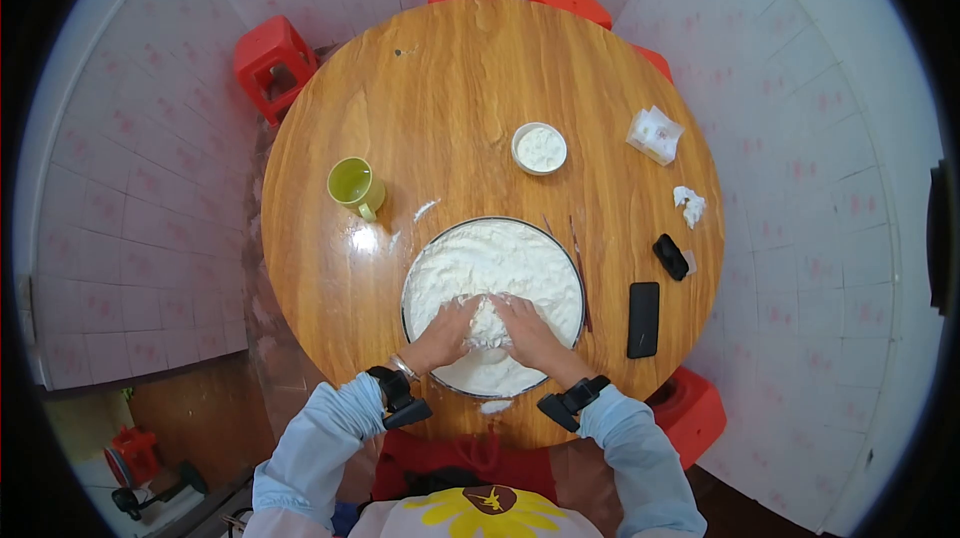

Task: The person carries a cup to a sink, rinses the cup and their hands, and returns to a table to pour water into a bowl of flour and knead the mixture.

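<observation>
A wide round tray full of white flour lies near the front edge of the wooden table. My left hand and my right hand are both in the flour, curved around a lumpy white mass between them. Flour covers the fingertips in part. A small white bowl of flour stands behind the tray, and a green mug with clear liquid is to the left.
On the round table, a black phone, a black object, crumpled tissue and a tissue packet lie at the right. Chopsticks lie beside the tray. Red stools surround the table.
</observation>
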Motion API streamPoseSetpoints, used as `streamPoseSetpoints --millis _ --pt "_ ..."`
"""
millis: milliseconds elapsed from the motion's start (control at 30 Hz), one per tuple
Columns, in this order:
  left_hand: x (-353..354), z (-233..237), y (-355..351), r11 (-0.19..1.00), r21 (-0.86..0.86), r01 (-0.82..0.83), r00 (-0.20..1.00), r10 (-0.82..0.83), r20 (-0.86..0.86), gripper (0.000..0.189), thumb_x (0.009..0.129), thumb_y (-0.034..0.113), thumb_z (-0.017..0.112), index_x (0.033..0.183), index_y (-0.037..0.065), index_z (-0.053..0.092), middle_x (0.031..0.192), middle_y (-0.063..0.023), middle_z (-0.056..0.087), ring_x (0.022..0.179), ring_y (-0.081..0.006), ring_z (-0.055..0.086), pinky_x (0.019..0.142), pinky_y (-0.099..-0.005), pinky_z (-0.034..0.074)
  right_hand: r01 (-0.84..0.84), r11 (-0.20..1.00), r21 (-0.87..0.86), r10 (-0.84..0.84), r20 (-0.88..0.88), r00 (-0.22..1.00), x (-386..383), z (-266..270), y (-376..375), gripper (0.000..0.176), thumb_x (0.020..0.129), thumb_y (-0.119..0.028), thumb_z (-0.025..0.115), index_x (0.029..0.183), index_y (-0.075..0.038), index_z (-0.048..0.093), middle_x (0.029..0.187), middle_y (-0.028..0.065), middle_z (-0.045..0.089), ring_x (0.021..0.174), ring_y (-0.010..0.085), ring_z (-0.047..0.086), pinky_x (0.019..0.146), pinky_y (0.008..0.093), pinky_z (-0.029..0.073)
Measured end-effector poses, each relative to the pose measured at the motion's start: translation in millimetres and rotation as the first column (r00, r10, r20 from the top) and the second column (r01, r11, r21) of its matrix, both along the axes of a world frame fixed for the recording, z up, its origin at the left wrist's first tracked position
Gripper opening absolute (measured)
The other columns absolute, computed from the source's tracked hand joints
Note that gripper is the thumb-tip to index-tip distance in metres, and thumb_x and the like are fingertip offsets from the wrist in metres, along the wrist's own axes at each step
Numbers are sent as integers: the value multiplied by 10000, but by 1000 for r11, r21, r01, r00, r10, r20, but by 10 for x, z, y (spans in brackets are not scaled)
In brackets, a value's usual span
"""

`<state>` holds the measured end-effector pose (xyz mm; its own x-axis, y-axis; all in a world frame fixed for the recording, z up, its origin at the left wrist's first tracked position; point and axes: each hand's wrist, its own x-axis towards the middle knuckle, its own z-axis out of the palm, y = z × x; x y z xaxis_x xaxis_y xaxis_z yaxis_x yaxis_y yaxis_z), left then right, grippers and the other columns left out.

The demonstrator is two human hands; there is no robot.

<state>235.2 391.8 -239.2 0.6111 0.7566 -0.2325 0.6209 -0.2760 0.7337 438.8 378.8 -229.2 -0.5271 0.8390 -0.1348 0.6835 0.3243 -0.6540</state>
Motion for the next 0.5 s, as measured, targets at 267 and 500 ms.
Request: streamPoseSetpoints --millis 267,500 --pt "118 -94 219 976 116 -185 983 185 3 640 720 58 653 1292 68 369 1045 -274 501 941 -446 507 791 -467 435 242 961 133 -257 110 960 -185 -132 205 570 647 13 633 1190 -63 475 1003 119 504 929 325 504 757 400 472" --pt "193 -71 407 978 57 -199 970 205 -133 548 769 114 620 1273 112 405 1023 -253 527 877 -402 570 700 -450 482 319 939 130 -329 65 942 -88 -303 372 540 660 -24 654 1171 -110 502 988 114 503 912 318 540 745 404 489"
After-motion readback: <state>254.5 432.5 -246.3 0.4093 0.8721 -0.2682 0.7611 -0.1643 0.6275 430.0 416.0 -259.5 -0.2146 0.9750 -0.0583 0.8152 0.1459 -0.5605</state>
